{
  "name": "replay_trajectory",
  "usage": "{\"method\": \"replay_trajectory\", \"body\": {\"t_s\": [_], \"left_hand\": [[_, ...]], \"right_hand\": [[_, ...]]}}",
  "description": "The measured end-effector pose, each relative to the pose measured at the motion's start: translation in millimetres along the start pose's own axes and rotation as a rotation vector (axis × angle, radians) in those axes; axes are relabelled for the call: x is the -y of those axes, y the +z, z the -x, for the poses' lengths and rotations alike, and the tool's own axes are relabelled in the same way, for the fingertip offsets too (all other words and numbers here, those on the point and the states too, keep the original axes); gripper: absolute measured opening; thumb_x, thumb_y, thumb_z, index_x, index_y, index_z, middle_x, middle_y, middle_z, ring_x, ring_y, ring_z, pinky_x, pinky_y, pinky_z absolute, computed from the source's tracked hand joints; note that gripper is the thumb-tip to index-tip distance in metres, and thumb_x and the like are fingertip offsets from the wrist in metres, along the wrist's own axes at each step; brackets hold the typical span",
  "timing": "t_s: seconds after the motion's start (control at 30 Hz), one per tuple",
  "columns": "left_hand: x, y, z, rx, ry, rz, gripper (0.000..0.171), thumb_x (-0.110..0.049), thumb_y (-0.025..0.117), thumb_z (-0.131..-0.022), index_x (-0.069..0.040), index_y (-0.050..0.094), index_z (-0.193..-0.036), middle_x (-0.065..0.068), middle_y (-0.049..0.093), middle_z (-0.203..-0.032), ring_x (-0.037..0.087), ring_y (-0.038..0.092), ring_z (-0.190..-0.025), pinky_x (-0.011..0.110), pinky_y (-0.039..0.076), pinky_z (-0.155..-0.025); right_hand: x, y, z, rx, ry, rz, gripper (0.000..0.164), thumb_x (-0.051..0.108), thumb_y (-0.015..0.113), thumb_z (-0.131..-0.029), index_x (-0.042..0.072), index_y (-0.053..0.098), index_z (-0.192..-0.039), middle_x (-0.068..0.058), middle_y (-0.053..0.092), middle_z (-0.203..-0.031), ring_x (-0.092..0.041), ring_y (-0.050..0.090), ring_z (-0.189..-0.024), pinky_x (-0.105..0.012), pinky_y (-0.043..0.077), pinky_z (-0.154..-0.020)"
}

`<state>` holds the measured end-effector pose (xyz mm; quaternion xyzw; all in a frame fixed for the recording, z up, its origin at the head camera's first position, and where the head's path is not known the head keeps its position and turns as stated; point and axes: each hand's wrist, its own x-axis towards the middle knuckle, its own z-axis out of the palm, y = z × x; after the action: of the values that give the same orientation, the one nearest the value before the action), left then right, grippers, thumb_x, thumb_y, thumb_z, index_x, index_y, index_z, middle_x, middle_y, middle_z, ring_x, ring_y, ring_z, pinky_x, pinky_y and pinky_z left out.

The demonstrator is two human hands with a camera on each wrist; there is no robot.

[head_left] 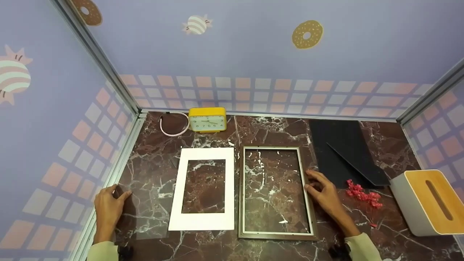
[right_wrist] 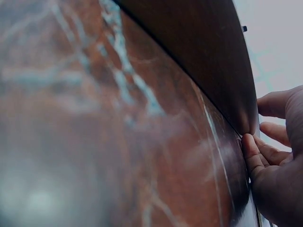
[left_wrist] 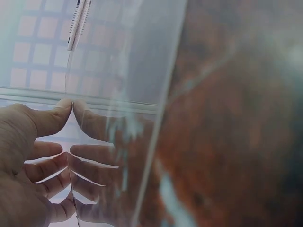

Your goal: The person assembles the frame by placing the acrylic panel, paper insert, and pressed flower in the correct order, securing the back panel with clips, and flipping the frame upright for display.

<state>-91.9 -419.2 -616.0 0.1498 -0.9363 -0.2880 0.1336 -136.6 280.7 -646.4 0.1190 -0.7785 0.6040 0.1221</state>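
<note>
My left hand [head_left: 108,206] rests at the left edge of a clear flat sheet [head_left: 152,203] on the table. In the left wrist view its thumb and fingertips are spread along the edge of that clear sheet [left_wrist: 142,85], which mirrors them. My right hand [head_left: 326,195] touches the outer right side of an upturned brown picture frame [head_left: 312,217]. Its thumb and fingertips lie along the dark frame side [right_wrist: 208,52] in the right wrist view. Between the hands, a white mat board [head_left: 203,222] with a rectangular window lies just left of the frame.
A yellow clock [head_left: 207,119] and a white headband [head_left: 174,135] are at the back left. To the right are a black backing board with its stand [head_left: 333,145], pink flowers [head_left: 362,195] and a tissue box [head_left: 409,206] with a wooden top. Patterned walls [head_left: 235,47] enclose the table.
</note>
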Motion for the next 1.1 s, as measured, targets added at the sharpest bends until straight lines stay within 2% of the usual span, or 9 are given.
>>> {"method": "replay_trajectory", "body": {"t_s": [0.17, 0.3, 0.67, 0.83, 0.9, 0.97, 1.03, 1.1], "left_hand": [[2.3, -1.6, -1.9, -0.037, 0.004, -0.013, 0.056, -0.011, 0.092, -0.090, 0.025, 0.068, -0.126, 0.049, 0.064, -0.117, 0.067, 0.061, -0.110, 0.075, 0.046, -0.102], [3.9, -2.6, -4.3, -0.048, -0.013, -0.026, 0.056, -0.013, 0.094, -0.088, 0.025, 0.069, -0.121, 0.050, 0.065, -0.114, 0.068, 0.062, -0.107, 0.074, 0.048, -0.099], [7.6, -11.1, -8.1, -0.028, -0.081, -0.028, 0.057, -0.012, 0.092, -0.090, 0.028, 0.067, -0.121, 0.046, 0.069, -0.110, 0.068, 0.064, -0.104, 0.073, 0.051, -0.094], [5.0, -19.3, -6.2, -0.020, -0.146, 0.008, 0.049, -0.008, 0.086, -0.094, 0.022, 0.068, -0.128, 0.041, 0.072, -0.113, 0.064, 0.065, -0.108, 0.069, 0.051, -0.098], [3.5, -22.4, -6.0, -0.020, -0.167, 0.033, 0.044, -0.006, 0.083, -0.095, 0.019, 0.070, -0.129, 0.037, 0.075, -0.111, 0.060, 0.067, -0.107, 0.064, 0.052, -0.097], [2.3, -25.6, -7.3, -0.016, -0.181, 0.050, 0.040, -0.004, 0.081, -0.096, 0.017, 0.071, -0.128, 0.032, 0.078, -0.105, 0.053, 0.073, -0.099, 0.051, 0.057, -0.091], [0.6, -29.5, -9.0, 0.014, -0.215, 0.107, 0.039, 0.000, 0.079, -0.097, 0.017, 0.070, -0.131, 0.025, 0.079, -0.097, 0.038, 0.078, -0.084, 0.037, 0.062, -0.079], [-1.7, -34.5, -10.7, 0.076, -0.271, 0.215, 0.043, 0.004, 0.074, -0.099, 0.018, 0.065, -0.139, 0.016, 0.078, -0.090, 0.021, 0.077, -0.070, 0.025, 0.063, -0.065]], "right_hand": [[0, 0, 0, 0.001, 0.007, -0.002, 0.050, -0.026, 0.075, -0.086, -0.018, 0.068, -0.134, -0.037, 0.065, -0.134, -0.013, 0.070, -0.105, -0.015, 0.058, -0.086], [0, 0, 0, -0.001, 0.011, -0.002, 0.050, -0.027, 0.075, -0.085, -0.018, 0.068, -0.134, -0.036, 0.066, -0.132, -0.015, 0.070, -0.102, -0.014, 0.058, -0.085], [2, 1, 1, 0.012, 0.031, -0.005, 0.050, -0.024, 0.077, -0.087, -0.016, 0.068, -0.135, -0.036, 0.065, -0.136, -0.017, 0.071, -0.103, -0.016, 0.059, -0.087], [2, 1, 0, 0.021, 0.028, -0.003, 0.050, -0.023, 0.077, -0.088, -0.015, 0.068, -0.136, -0.035, 0.066, -0.136, -0.017, 0.071, -0.104, -0.016, 0.059, -0.088], [1, 0, 0, 0.020, 0.017, -0.001, 0.050, -0.023, 0.077, -0.088, -0.016, 0.068, -0.136, -0.035, 0.066, -0.135, -0.016, 0.071, -0.104, -0.016, 0.059, -0.088], [0, -1, 0, 0.015, 0.001, 0.003, 0.050, -0.024, 0.076, -0.087, -0.017, 0.067, -0.135, -0.037, 0.066, -0.135, -0.015, 0.071, -0.104, -0.015, 0.059, -0.087], [-1, -1, 0, 0.013, -0.012, 0.009, 0.050, -0.025, 0.077, -0.086, -0.018, 0.067, -0.135, -0.038, 0.065, -0.134, -0.014, 0.071, -0.104, -0.015, 0.059, -0.087], [-1, -2, 0, 0.010, -0.016, 0.009, 0.050, -0.025, 0.076, -0.086, -0.019, 0.067, -0.134, -0.038, 0.065, -0.134, -0.014, 0.071, -0.103, -0.015, 0.059, -0.087]]}}
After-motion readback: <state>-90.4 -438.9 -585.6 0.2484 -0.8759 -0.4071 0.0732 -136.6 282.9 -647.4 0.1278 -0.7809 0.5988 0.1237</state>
